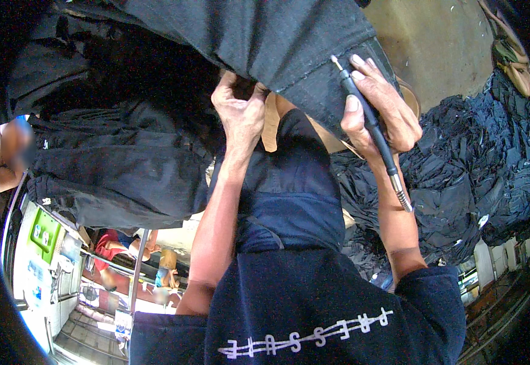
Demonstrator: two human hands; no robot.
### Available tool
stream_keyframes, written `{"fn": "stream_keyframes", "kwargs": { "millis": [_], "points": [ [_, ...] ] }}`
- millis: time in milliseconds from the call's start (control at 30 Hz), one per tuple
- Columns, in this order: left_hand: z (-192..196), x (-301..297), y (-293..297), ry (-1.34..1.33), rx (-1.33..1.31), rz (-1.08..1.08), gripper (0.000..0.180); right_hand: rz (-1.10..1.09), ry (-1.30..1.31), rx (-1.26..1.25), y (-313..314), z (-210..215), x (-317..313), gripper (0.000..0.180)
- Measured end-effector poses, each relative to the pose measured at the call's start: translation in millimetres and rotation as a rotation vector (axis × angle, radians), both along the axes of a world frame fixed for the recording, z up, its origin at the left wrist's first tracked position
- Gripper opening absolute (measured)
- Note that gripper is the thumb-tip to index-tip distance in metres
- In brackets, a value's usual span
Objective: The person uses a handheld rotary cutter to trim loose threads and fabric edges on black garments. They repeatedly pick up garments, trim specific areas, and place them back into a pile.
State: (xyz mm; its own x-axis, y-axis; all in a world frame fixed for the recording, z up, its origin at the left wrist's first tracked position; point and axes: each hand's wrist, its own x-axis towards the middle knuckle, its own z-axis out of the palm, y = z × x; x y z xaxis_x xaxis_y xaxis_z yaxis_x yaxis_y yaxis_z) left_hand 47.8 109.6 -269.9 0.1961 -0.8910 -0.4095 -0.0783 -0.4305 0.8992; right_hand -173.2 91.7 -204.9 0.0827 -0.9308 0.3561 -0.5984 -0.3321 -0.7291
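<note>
A black denim-like garment (295, 36) with stitched seams spreads across the top middle, over my lap. My left hand (239, 112) is closed on its lower edge, pinching the cloth between thumb and fingers; some fingertips are hidden in the fold. Resting on the seamed panel at the right, my right hand (392, 112) holds a black pen-shaped tool (371, 118) between thumb and fingers. The tool's pale, narrow tip points up and left, close to a seam line. A metal spring sleeve at its back end lies over my right forearm.
Dark garments (119, 164) pile up on the left. A large heap of dark cloth scraps (459, 152) lies on the right, beside a brown floor (441, 42). Another person (11, 155) is at the far left edge. More people (113, 246) appear lower left, near a green panel (44, 234).
</note>
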Motion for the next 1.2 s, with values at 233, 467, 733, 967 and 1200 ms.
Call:
{"fn": "stream_keyframes", "kwargs": {
  "millis": [233,467,733,967,1200],
  "points": [
    [0.5,0.2,0.3,0.022,-0.011,-0.004,0.028,0.093,-0.045,-0.02,0.2,-2.4,1.5,0.022],
    [18.9,15.1,-1.3,-0.007,0.04,-0.125,0.043,0.065,-0.216,-0.073,4.2,7.1,1.9,0.027],
    [79.1,165.1,-87.1,-0.114,-0.223,0.005,0.098,-0.657,-0.528,0.232,15.4,34.3,-21.3,0.029],
    [73.8,217.9,-284.0,-0.133,-0.05,-0.219,0.094,-0.51,-0.351,0.342,-53.0,28.0,19.8,0.037],
    [104.9,242.6,-286.2,-0.414,0.059,-0.64,0.064,-0.7,-0.301,0.343,23.4,23.2,-47.1,0.026]
  ]
}}
